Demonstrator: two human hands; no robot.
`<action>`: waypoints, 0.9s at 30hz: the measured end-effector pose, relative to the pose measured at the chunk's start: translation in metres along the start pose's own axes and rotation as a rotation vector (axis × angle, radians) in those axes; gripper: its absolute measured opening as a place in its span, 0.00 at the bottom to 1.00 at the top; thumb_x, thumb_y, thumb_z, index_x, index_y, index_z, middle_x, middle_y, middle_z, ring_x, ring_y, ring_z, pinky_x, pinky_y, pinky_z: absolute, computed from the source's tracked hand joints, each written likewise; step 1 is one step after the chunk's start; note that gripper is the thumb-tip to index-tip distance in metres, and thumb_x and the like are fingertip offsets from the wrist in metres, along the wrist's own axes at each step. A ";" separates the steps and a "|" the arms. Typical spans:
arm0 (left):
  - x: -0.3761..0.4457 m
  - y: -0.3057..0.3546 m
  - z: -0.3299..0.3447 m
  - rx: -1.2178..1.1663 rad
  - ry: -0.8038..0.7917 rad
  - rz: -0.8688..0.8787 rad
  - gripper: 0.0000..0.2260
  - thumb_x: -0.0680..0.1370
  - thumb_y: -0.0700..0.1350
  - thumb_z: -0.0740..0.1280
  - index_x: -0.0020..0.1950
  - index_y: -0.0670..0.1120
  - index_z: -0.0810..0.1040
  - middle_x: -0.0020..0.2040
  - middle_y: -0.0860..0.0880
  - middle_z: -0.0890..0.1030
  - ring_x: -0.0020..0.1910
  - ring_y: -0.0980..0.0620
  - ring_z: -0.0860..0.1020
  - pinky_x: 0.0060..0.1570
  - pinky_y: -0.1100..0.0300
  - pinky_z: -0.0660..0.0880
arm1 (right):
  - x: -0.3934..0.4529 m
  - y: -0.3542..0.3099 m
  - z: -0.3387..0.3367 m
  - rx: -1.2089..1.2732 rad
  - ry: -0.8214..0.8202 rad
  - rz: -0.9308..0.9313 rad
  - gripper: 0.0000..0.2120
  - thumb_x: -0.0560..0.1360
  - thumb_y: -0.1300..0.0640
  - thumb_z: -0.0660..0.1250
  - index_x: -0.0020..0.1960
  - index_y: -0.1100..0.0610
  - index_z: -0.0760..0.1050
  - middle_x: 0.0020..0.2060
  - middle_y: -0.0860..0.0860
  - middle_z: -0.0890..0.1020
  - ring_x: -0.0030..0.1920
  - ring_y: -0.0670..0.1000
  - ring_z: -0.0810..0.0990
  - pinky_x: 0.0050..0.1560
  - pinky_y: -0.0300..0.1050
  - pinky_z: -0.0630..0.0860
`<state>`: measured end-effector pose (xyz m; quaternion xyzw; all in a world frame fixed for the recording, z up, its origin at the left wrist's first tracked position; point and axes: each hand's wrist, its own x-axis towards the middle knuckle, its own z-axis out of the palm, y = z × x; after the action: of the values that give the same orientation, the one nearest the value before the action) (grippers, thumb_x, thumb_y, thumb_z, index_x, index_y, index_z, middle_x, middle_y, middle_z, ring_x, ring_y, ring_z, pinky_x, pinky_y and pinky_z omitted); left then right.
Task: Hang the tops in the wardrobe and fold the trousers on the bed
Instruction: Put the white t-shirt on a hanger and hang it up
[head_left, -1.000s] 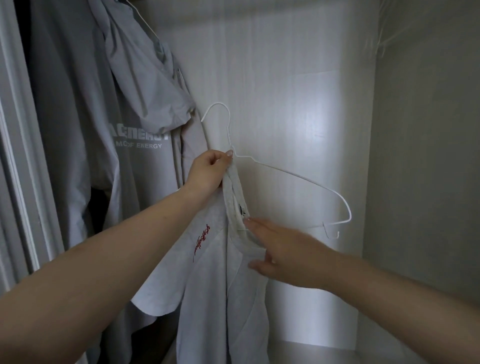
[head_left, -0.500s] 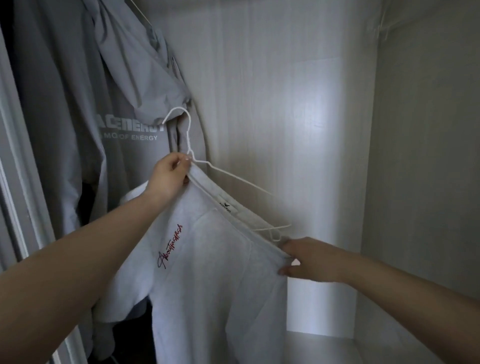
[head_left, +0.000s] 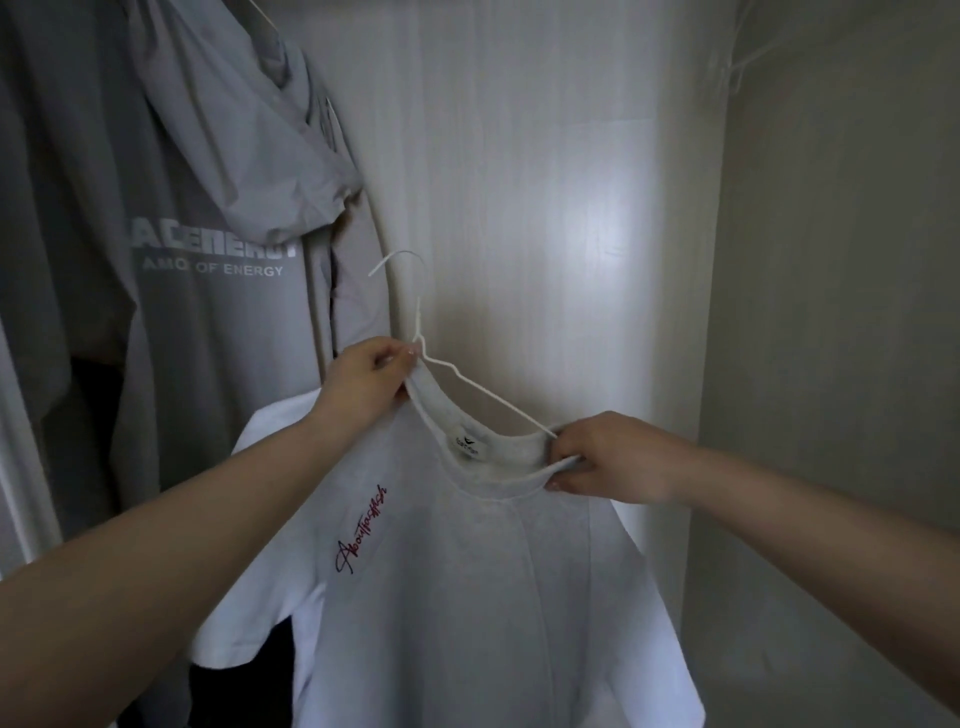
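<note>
The pale wood-grain wardrobe (head_left: 519, 156) is filling the view, its back panel catching a soft patch of light and its right side wall (head_left: 831, 312) running toward the near right. On the far left a grey hooded top (head_left: 208, 234) is already hanging, its hood drooping over the back; the large white print under the hood is partly hidden and not fully readable, while the smaller line below it is reading "OF ENERGY" after a few unclear letters.

In the centre the white T-shirt (head_left: 467, 597) is hanging in the air inside the wardrobe, between the two hands, not yet on a rail. It is looking light, soft and limp, so it is likely draping and sliding wherever it is unsupported; the neckline and the shoulders seem the sensible places to hold it. Red cursive script on the chest is too looped to read with confidence. A small white neck label (head_left: 466, 441) is carrying a dark mark and tiny unreadable writing.

The thin white wire hanger (head_left: 415, 332) is sitting partly inside the neck opening, its hook pointing up and free. It is probably stiff but springy and slippery against cotton.

The left hand (head_left: 363, 382) is pinching the collar and the hanger just below the hook. The right hand (head_left: 608, 457) is gripping the right side of the collar around the hanger's arm.
</note>
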<state>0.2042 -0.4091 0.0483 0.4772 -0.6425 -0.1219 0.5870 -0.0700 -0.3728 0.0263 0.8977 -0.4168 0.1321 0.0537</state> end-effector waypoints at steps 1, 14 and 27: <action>-0.001 0.003 0.004 -0.008 -0.012 -0.003 0.10 0.78 0.50 0.66 0.39 0.50 0.81 0.30 0.55 0.80 0.30 0.61 0.78 0.34 0.65 0.77 | 0.000 0.000 0.001 0.006 0.013 0.013 0.10 0.75 0.48 0.65 0.45 0.54 0.79 0.40 0.43 0.75 0.41 0.45 0.73 0.41 0.39 0.66; -0.006 0.022 0.007 -0.104 -0.173 0.130 0.06 0.79 0.45 0.66 0.43 0.49 0.80 0.32 0.59 0.81 0.32 0.63 0.79 0.34 0.72 0.74 | 0.000 -0.007 -0.005 0.378 0.415 0.040 0.08 0.72 0.60 0.69 0.35 0.54 0.75 0.34 0.46 0.76 0.35 0.42 0.73 0.37 0.31 0.66; -0.001 -0.024 -0.032 0.134 -0.093 0.039 0.10 0.75 0.55 0.69 0.42 0.49 0.81 0.34 0.50 0.84 0.35 0.54 0.84 0.50 0.51 0.78 | -0.031 0.021 -0.022 0.262 0.473 -0.024 0.10 0.70 0.64 0.71 0.36 0.52 0.75 0.33 0.44 0.75 0.36 0.40 0.75 0.36 0.29 0.65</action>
<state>0.2435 -0.4080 0.0397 0.4968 -0.6848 -0.0891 0.5256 -0.1100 -0.3590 0.0383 0.8461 -0.3614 0.3903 0.0346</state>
